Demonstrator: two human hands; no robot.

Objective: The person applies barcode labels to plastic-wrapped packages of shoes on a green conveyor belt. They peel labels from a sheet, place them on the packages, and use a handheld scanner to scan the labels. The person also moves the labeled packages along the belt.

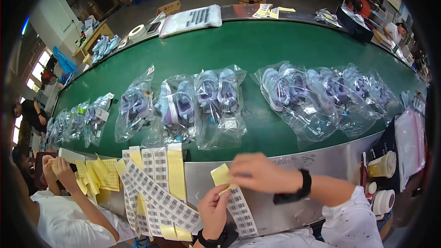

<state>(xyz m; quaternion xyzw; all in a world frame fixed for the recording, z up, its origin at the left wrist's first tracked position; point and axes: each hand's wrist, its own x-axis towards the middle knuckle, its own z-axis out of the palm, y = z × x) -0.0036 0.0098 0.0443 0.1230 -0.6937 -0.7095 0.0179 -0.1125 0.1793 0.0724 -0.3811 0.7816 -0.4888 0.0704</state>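
Over the metal ledge, a strip of barcode labels (pixel 241 213) hangs down, white with rows of black bars. Its upper end is bare yellow backing (pixel 221 174). My left hand (pixel 214 209) pinches the strip between thumb and fingers. Just above it my right hand (pixel 257 173) reaches in from the right, fingers closed at the strip's edge beside the left fingertips. Its fingertips are partly hidden and slightly blurred, so whether a single label is in them I cannot make out. Left of my hands lie more label strips (pixel 158 197), overlapping, some bare yellow.
Bagged pairs of light-blue shoes (pixel 217 93) stand in groups along the green belt (pixel 193 48). A co-worker's hands (pixel 64 174) handle yellow label sheets (pixel 109 174) at the left. At right are a drink cup (pixel 382 164) and white rolls (pixel 383 202). A stack of plastic bags (pixel 190 19) lies across the belt.
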